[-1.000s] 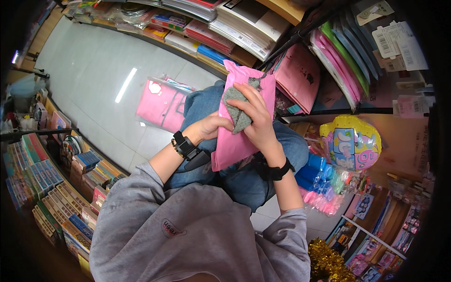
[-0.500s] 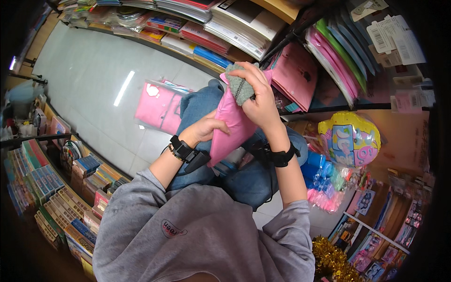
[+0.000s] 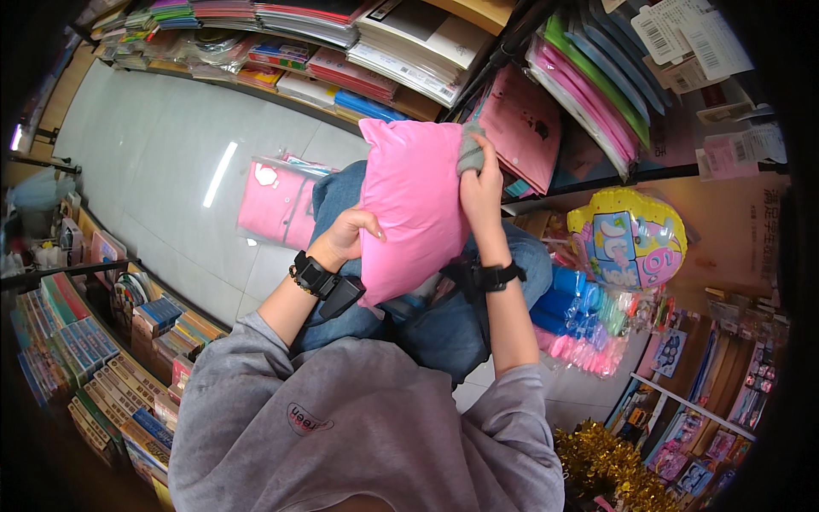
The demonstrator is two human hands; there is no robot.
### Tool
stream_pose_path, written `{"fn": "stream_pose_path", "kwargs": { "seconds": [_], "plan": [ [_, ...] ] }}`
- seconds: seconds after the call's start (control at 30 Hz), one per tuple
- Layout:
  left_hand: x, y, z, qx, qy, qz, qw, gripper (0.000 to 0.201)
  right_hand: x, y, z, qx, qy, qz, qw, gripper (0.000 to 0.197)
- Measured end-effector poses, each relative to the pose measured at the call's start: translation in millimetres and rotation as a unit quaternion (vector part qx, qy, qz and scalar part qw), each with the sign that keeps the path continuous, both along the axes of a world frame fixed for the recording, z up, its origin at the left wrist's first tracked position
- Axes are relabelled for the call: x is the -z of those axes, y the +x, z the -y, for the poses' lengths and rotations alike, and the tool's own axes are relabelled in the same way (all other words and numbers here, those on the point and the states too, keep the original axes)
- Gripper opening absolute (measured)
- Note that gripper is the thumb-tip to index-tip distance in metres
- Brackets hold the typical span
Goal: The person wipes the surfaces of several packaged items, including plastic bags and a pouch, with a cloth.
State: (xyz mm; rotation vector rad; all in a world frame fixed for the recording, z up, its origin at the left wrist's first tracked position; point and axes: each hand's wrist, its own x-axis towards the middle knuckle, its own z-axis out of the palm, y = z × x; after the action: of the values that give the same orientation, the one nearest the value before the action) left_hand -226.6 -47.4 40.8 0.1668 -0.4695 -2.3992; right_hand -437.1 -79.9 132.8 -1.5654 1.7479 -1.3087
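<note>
A puffed-out pink bag [image 3: 414, 205], smooth and pillow-shaped, is held up above my knees with its broad face toward me. My left hand [image 3: 348, 234] grips its left edge, thumb lying on the front and the other fingers hidden behind. At the upper right edge, my right hand [image 3: 483, 183] is closed on a grey-green cloth [image 3: 471, 147], which is pressed against the bag's side. Part of the cloth is hidden by the fingers and the bag. On the floor at left lies another pink bag [image 3: 277, 205] in clear wrapping.
Shelves of stacked notebooks [image 3: 418, 60] run along the far side. Folders and pink bags [image 3: 520, 128] stand at right, near my right hand. A yellow foil balloon [image 3: 627, 243] and bagged blue goods [image 3: 567, 299] sit lower right. Bookshelves [image 3: 111, 367] line the left; gold tinsel [image 3: 610, 465] is near.
The pink bag has turned from edge-on to show its broad face. My right hand, with the cloth, has moved from the bag's top to its right edge.
</note>
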Motion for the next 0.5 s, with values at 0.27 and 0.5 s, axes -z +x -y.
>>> {"fn": "stream_pose_path", "kwargs": {
  "seconds": [0.27,0.5],
  "plan": [
    [-29.3,-2.4,3.7,-0.061,0.137,0.028,0.988,0.018,-37.7,50.7,-49.8,-0.206,-0.102,-0.22,0.948,0.043],
    [-49.4,9.3,1.0,-0.081,0.136,0.054,0.986,0.014,-3.6,-11.2,-10.9,-0.077,0.041,0.026,0.996,0.047]
  ]
}}
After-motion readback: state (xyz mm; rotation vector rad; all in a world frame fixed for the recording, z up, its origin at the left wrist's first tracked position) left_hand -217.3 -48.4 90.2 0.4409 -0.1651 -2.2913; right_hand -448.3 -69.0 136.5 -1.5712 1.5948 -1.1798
